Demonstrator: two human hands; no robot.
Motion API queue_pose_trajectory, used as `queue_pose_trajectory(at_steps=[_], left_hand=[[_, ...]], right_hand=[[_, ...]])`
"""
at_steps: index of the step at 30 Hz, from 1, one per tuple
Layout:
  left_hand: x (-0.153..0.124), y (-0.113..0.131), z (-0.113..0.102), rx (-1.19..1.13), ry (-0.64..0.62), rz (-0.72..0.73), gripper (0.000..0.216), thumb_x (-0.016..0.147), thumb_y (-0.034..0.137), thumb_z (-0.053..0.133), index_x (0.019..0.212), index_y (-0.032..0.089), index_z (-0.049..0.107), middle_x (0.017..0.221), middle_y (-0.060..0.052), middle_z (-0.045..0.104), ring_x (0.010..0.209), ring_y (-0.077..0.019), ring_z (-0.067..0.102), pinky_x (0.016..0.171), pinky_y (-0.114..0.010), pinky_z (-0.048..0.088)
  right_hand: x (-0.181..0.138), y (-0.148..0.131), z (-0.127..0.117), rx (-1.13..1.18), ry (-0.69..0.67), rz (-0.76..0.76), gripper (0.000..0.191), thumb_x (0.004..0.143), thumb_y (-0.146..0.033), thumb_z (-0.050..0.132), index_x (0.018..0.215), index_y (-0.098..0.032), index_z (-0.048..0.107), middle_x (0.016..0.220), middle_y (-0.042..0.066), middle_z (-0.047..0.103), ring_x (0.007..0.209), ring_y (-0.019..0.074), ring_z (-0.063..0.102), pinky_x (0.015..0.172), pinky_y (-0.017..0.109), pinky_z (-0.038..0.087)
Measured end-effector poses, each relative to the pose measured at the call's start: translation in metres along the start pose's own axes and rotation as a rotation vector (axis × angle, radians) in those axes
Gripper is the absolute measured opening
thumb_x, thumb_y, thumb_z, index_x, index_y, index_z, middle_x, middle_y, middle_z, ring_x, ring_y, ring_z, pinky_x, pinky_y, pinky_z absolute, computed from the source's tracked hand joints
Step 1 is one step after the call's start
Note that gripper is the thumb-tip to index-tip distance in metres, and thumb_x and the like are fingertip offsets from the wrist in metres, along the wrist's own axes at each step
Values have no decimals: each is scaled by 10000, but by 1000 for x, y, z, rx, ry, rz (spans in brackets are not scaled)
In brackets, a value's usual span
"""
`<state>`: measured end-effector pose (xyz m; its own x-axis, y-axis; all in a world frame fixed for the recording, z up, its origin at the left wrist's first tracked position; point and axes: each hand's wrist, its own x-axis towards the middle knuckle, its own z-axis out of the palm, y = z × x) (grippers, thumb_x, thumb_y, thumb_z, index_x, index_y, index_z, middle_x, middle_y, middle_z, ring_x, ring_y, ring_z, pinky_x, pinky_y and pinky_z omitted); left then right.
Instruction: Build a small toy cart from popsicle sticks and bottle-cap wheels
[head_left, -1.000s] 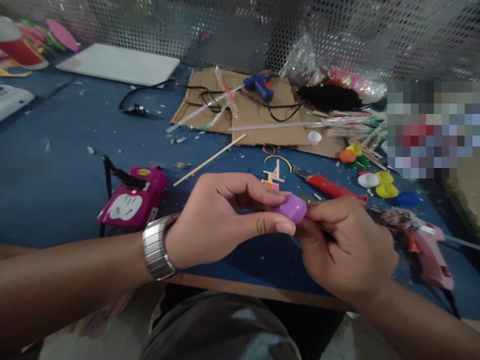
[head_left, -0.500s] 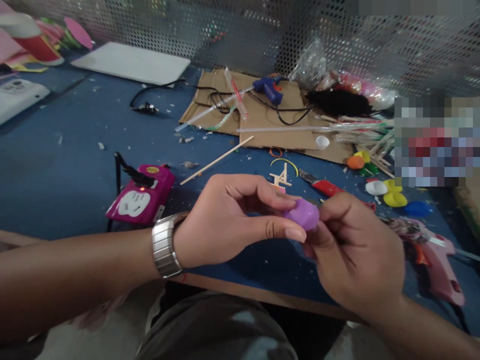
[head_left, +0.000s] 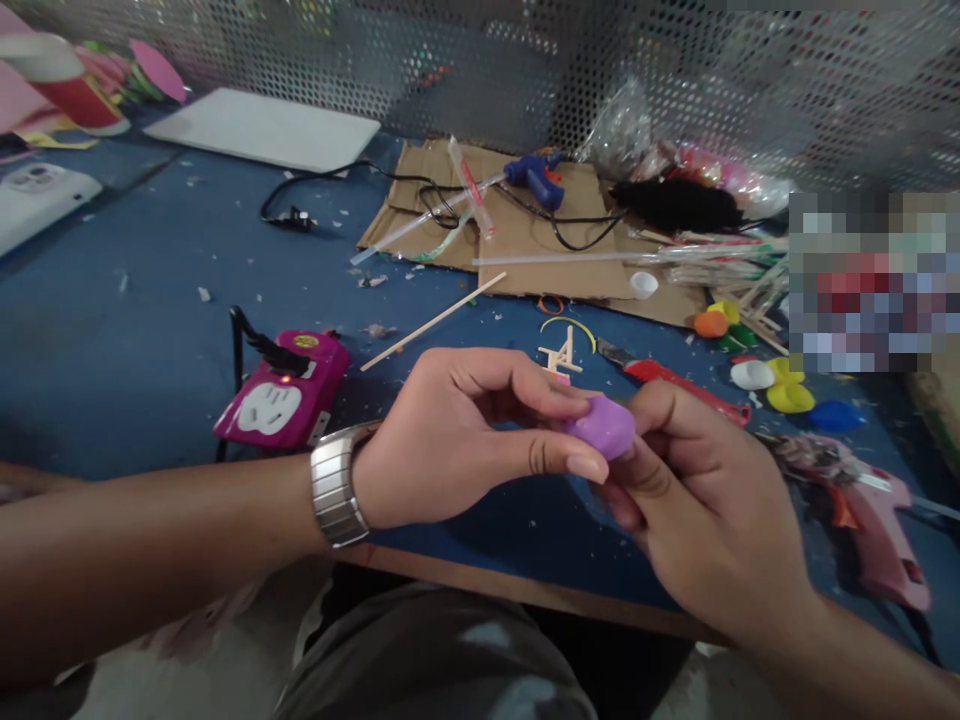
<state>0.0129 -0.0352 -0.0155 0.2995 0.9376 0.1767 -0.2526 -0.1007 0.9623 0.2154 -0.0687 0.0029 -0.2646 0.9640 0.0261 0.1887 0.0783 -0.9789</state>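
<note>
A small, glossy purple rounded piece (head_left: 601, 428) is held between my two hands above the near edge of the blue table. My left hand (head_left: 450, 440), with a silver watch on its wrist, pinches its left side between thumb and forefinger. At its right side, my right hand (head_left: 720, 510) has thumb and bent fingers closed on the edge. The underside of the piece is hidden by my fingers. Just beyond it lie some short wooden sticks (head_left: 564, 352) and a red-handled cutter knife (head_left: 682, 388).
A magenta power outlet box (head_left: 281, 390) with a plugged-in cord sits left. On the right lie a pink glue gun (head_left: 877, 530) and small coloured cups (head_left: 789, 398). Cardboard (head_left: 551, 265) at the back carries a blue glue gun (head_left: 536, 180). A long wooden stick (head_left: 435, 320) lies mid-table.
The purple piece has shifted very slightly left. My right hand's fingers have moved a little along its edge, while my left hand keeps nearly the same grip.
</note>
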Motion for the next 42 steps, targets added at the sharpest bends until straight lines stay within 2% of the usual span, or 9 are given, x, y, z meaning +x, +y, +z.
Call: queue_pose_trajectory(at_steps=[3, 8, 12, 17, 22, 26, 29, 36, 42], left_hand=[[0, 0, 0, 21, 5, -16, 294, 663, 188, 1048, 774, 168, 777, 945, -61, 879, 919, -223, 855, 839, -289, 722], [-2, 0, 2, -11, 6, -68, 300, 647, 153, 1046, 772, 156, 774, 916, -59, 875, 872, -199, 846, 824, -267, 715], [-2, 0, 2, -12, -16, -73, 293, 674, 170, 1041, 792, 159, 774, 918, -55, 870, 866, -197, 844, 827, -281, 715], [-3, -1, 1, -30, -26, -11, 289, 684, 163, 1039, 812, 168, 780, 945, -58, 862, 925, -207, 838, 869, -303, 703], [-4, 1, 0, -10, -31, 60, 274, 697, 135, 1029, 810, 180, 783, 974, -58, 872, 946, -209, 842, 870, -298, 697], [-4, 3, -1, 67, -23, 83, 293, 668, 134, 1046, 799, 187, 788, 967, -52, 881, 915, -196, 839, 885, -288, 694], [-4, 3, -1, 71, -25, 67, 293, 675, 155, 1046, 790, 197, 780, 977, -47, 882, 913, -206, 845, 865, -294, 700], [-6, 4, 2, 56, -13, 68, 299, 659, 142, 1052, 776, 166, 777, 943, -69, 879, 894, -215, 846, 920, -325, 698], [-9, 6, 7, -32, -1, 33, 303, 631, 49, 1035, 782, 156, 795, 933, -54, 881, 867, -177, 850, 823, -220, 696]], right_hand=[[-1, 2, -1, -32, -15, 8, 321, 1093, -413, 672, 836, -253, 566, 534, -64, 574, 415, 100, 494, 386, 224, 321], [-11, 19, -7, -584, 179, -395, 118, 1054, -270, 708, 963, -271, 633, 692, -23, 732, 517, 145, 667, 501, 272, 473], [-13, 23, -7, -646, 188, -469, 86, 1052, -261, 710, 986, -272, 656, 837, 26, 806, 677, 201, 773, 601, 298, 555], [-7, 8, -2, -265, 118, -214, 206, 1075, -327, 699, 899, -265, 610, 581, -54, 626, 433, 116, 530, 426, 244, 374], [2, 4, -1, 388, -115, 203, 345, 1046, -462, 741, 841, -243, 571, 557, -74, 549, 434, 78, 410, 414, 200, 314], [2, 5, -2, 558, -213, 368, 351, 1041, -494, 741, 876, -244, 558, 547, -93, 513, 424, 57, 327, 402, 171, 258], [-1, 3, -2, 414, -141, 265, 350, 1036, -474, 753, 846, -242, 572, 557, -78, 548, 438, 66, 397, 416, 176, 305], [-14, 6, -3, -381, 129, -282, 141, 1045, -267, 725, 949, -272, 622, 605, -63, 667, 437, 98, 570, 440, 211, 427], [-18, 15, -5, -710, 172, -396, 199, 1059, -319, 633, 912, -237, 738, 828, 59, 834, 679, 217, 807, 582, 294, 597]])
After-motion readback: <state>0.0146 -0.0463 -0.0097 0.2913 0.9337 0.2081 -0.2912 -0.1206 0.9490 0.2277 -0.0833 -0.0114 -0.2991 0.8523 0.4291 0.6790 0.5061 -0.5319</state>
